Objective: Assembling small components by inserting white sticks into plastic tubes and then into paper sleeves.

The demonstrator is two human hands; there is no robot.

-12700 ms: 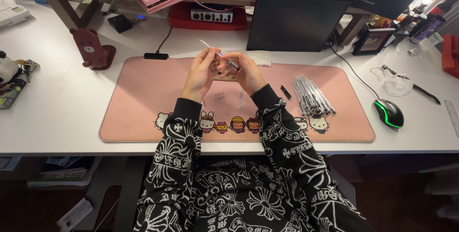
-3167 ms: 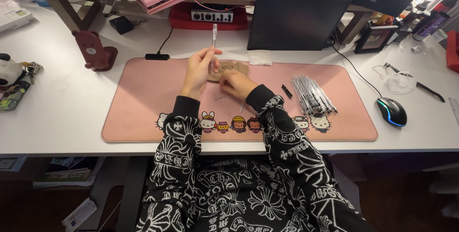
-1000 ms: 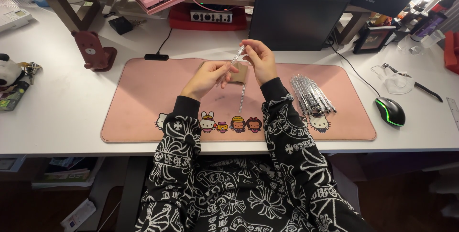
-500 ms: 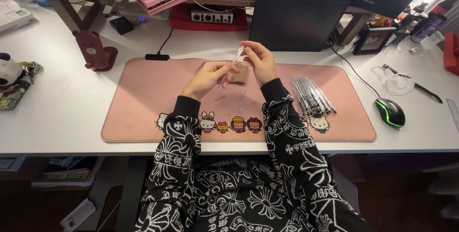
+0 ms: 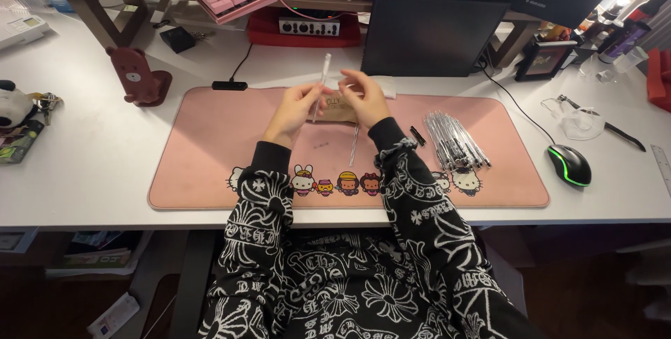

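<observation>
Clear pen barrel (image 5: pixel 322 80) — upright above the pink mat (image 5: pixel 210 150), near the bench's far edge; left hand (image 5: pixel 293 110) fingers clamped on it. Right hand (image 5: pixel 363 98), formerly touching it, is now apart — fingers curled, contents unclear. Spare barrels (image 5: pixel 458 142) lie rightward.

Clear glossy plastic pen barrel (image 5: pixel 323 80), matt pink desk mat (image 5: pixel 224 143) probably cloth-topped, smooth white desktop (image 5: pixel 77 171)
</observation>
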